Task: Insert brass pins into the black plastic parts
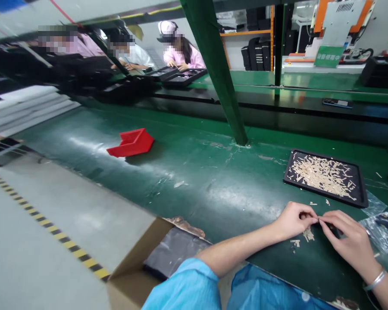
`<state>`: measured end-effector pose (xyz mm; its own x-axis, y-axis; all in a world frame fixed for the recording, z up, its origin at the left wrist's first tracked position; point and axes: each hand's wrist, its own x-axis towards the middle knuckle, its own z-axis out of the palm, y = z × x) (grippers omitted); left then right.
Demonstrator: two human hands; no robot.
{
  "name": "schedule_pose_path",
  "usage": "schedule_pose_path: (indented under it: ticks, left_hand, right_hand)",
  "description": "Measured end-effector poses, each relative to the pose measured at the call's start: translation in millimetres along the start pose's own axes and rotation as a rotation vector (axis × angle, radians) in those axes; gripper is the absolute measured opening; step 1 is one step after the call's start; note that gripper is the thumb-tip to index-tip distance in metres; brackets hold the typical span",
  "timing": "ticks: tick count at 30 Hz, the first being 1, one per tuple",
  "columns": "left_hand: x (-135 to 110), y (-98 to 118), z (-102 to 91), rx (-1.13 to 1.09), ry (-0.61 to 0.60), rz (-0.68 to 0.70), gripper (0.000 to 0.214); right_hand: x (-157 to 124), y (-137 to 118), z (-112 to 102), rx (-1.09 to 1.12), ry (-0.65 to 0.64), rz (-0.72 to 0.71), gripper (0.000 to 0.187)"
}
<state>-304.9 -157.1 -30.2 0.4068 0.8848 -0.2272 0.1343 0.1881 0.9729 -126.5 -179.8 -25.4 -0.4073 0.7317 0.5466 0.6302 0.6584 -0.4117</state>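
My left hand (296, 220) and my right hand (347, 234) meet above the green bench near its front edge. Thumb and forefinger of each are pinched together, fingertips almost touching. Whatever sits between them is too small to make out. Just below the fingers lies a small pile of beige strips (308, 234), with a few loose strips (295, 243) and tiny dark bits beside it. Beyond my hands, a black tray (323, 196) holds a heap of many more beige strips (323, 174).
Clear plastic bags (383, 232) lie right of my right hand. A red bin (132, 144) stands further left on the bench (194, 172). A green post (218, 73) rises from the bench. An open cardboard box (132, 271) is at my left. Several people sit across the line.
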Motion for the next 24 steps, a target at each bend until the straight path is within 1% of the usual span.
schedule_pose_path:
  ticks: [5, 9, 13, 15, 17, 20, 24]
  left_hand:
    - [0.6, 3.0, -2.0, -0.030, -0.003, -0.011, 0.010]
    - [0.1, 5.1, -3.7, -0.108, -0.039, -0.033, 0.011]
    - [1.4, 2.9, -5.1, -0.215, -0.034, -0.056, 0.033]
    - [2.6, 1.0, -5.8, -0.264, -0.021, -0.061, 0.043]
    - [3.6, -0.3, -6.2, -0.307, -0.013, -0.060, 0.048]
    - [4.4, -0.3, -6.2, -0.361, -0.008, -0.052, 0.049]
    - [5.3, 0.5, -7.3, -0.396, -0.022, -0.047, 0.041]
  right_hand:
    - [-1.3, 2.3, -0.2, -0.042, -0.007, -0.043, 0.006]
    - [-2.5, 7.1, -2.8, -0.075, 0.019, -0.020, 0.005]
    - [-4.0, 17.9, -4.6, -0.228, 0.129, 0.078, 0.008]
    - [-4.0, 19.8, -3.0, -0.282, 0.162, 0.107, 0.012]
    - [-2.5, 15.4, -0.5, -0.239, 0.155, 0.105, 0.014]
    - [2.4, 0.5, 3.3, -0.109, 0.123, 0.092, 0.009]
    - [9.3, -14.4, 7.6, -0.082, 0.169, 0.082, 0.010]
